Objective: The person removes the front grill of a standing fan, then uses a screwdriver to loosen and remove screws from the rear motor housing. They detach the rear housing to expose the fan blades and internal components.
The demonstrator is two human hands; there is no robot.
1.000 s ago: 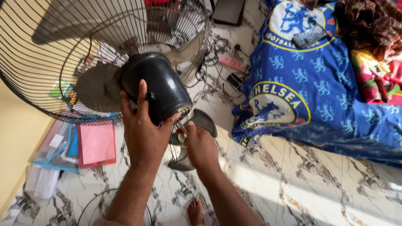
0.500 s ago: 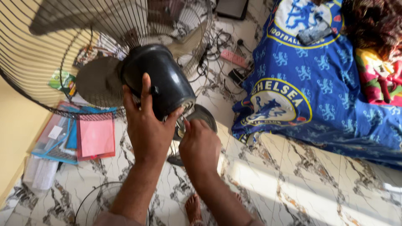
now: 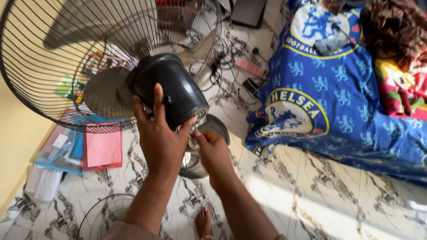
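A standing fan fills the upper left. Its black motor housing (image 3: pixel 171 84) faces me, with the grey blades (image 3: pixel 102 91) and the rear wire guard (image 3: pixel 53 58) behind it. My left hand (image 3: pixel 158 133) wraps around the lower left of the housing and grips it. My right hand (image 3: pixel 213 149) is pinched on a small metal part at the fan's neck (image 3: pixel 192 143), just under the housing. The round dark fan base (image 3: pixel 209 133) stands on the floor below both hands.
A loose wire guard (image 3: pixel 104 213) lies on the marbled tile floor at bottom left, by my bare foot (image 3: pixel 203 221). Pink and blue folders (image 3: pixel 95 149) lie left. A blue bedsheet (image 3: pixel 338 89) covers a mattress right. Cables and a power strip (image 3: pixel 249 67) lie behind the fan.
My right hand has risen from the base up to the neck under the housing. My left hand keeps its grip on the motor housing.
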